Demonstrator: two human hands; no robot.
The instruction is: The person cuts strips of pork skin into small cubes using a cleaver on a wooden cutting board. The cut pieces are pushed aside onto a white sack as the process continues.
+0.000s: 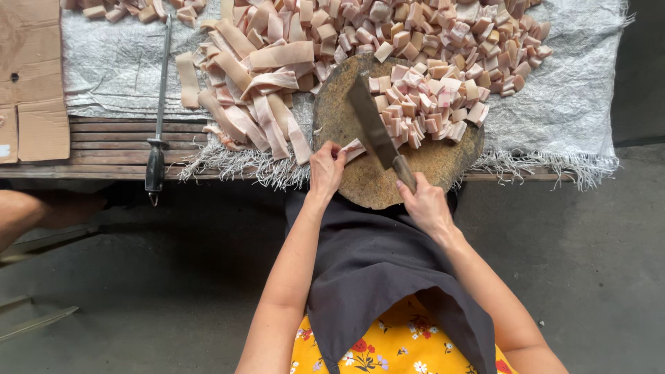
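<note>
The right hand (426, 204) has its grip clenched around the wooden handle of a cleaver (374, 128), whose broad dark blade slants up and to the left across a round, worn chopping block (360, 187). The left hand (325, 170) pinches the near end of a pale pink strip of fatty meat (353, 148) with fingers curled, holding it down on the block just beside the blade's lower edge. On the far right part of the block sits a heap of cut cubes (433, 104), touching the blade's other side. Beyond the block, a far larger spread of the same cubes (443, 34) covers a frayed white woven sheet (575, 104), and to the left of the block lies a loose pile of long uncut strips (256, 90). The sheet lies over a slatted wooden table (118, 135). A sharpening steel (158, 118) with a black handle rests on the table's left part, well apart from both hands, with flattened cardboard (31, 76) at the far left. A dark apron (388, 270) over yellow flowered cloth covers the person's lap.
</note>
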